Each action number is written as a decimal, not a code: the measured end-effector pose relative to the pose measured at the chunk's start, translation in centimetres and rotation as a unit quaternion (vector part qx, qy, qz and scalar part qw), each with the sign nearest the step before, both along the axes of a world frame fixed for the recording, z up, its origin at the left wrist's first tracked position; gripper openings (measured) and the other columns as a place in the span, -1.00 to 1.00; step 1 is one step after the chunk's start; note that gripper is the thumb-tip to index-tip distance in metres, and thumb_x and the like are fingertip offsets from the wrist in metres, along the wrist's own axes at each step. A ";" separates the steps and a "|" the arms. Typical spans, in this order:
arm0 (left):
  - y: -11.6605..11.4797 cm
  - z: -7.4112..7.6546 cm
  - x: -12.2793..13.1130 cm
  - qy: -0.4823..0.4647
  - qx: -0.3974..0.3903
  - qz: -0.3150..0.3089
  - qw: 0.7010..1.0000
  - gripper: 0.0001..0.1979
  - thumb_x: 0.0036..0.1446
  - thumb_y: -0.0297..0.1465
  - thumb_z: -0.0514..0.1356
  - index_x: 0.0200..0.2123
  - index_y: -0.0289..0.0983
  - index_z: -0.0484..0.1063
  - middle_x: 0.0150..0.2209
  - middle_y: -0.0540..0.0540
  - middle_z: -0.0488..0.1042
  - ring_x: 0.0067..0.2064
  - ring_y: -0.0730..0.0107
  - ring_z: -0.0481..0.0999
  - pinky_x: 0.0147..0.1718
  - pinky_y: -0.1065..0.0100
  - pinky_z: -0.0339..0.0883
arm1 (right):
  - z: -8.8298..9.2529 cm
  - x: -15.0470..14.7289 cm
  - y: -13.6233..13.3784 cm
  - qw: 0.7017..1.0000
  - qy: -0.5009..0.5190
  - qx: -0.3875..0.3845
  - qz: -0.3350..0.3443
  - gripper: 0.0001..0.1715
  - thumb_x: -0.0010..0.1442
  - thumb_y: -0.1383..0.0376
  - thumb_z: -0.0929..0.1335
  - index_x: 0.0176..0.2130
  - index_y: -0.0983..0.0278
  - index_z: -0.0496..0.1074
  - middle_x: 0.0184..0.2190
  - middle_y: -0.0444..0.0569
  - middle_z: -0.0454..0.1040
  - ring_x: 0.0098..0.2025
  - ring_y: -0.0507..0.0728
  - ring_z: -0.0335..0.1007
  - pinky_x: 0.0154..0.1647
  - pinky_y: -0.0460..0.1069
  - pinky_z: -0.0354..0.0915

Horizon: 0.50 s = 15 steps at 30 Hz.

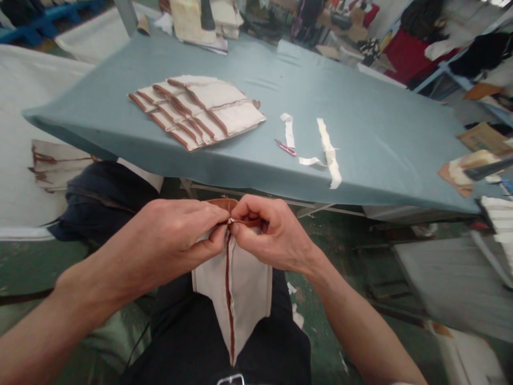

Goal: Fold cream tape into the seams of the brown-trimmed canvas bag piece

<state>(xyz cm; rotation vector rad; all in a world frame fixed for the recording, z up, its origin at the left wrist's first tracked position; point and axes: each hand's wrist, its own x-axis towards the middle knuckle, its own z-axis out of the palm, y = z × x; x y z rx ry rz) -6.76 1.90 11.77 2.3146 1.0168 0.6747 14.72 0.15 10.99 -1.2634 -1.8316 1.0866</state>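
We pinch the cloth piece (240, 283) at its brown zip's top, left hand (176, 240) and right hand (268, 230) touching; possibly a slider between fingertips.

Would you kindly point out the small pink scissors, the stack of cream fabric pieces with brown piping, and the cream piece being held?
small pink scissors (285, 147), head view, on the handles.
stack of cream fabric pieces with brown piping (200, 109), head view, on its middle.
held cream piece (248, 283), head view, right panel.

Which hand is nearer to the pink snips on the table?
Right. The right hand is below the snips, slightly left; the left hand is further left. Both pinch the cloth piece.
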 end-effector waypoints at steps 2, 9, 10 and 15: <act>0.1 -0.1 0.3 0.015 0.045 -0.010 0.999 -0.75 0.28 -0.37 0.15 -0.42 -0.22 0.57 -0.42 -0.08 0.63 -0.35 0.24 0.63 -0.32 0.33 0.37 | 0.2 -0.2 -0.1 1.000 -0.015 0.000 -0.009 -0.94 0.10 0.29 0.36 -0.41 0.22 0.40 -0.52 -0.23 0.38 -0.46 0.00 0.21 -0.38 -0.06 0.10; 0.2 0.1 1.1 -0.101 -0.160 0.006 0.982 -0.80 0.13 -0.41 0.11 -0.53 -0.23 0.42 -0.62 0.13 0.33 -0.59 0.52 0.24 -0.60 0.47 0.09 | 0.2 -0.7 -0.1 0.997 0.058 -0.043 0.006 -0.79 0.11 0.24 0.38 -0.49 0.21 0.30 -0.57 -0.27 0.22 -0.50 -0.02 0.05 -0.46 -0.06 0.00; 0.1 0.3 1.2 -0.113 -0.174 0.009 0.978 -0.80 0.12 -0.39 0.11 -0.53 -0.23 0.41 -0.61 0.13 0.32 -0.58 0.52 0.22 -0.60 0.48 0.08 | 0.2 -0.7 -0.1 0.995 0.075 -0.057 0.012 -0.78 0.12 0.23 0.37 -0.49 0.21 0.29 -0.57 -0.27 0.21 -0.51 -0.02 0.03 -0.48 -0.06 -0.01; -0.2 0.6 1.3 -0.130 -0.218 0.011 0.967 -0.80 0.11 -0.36 0.12 -0.52 -0.24 0.43 -0.58 0.12 0.30 -0.55 0.51 0.22 -0.58 0.49 0.11 | 0.0 -0.7 0.2 0.983 0.135 -0.122 0.036 -0.73 0.12 0.20 0.40 -0.51 0.22 0.28 -0.59 -0.28 0.16 -0.53 -0.04 -0.03 -0.51 -0.08 -0.07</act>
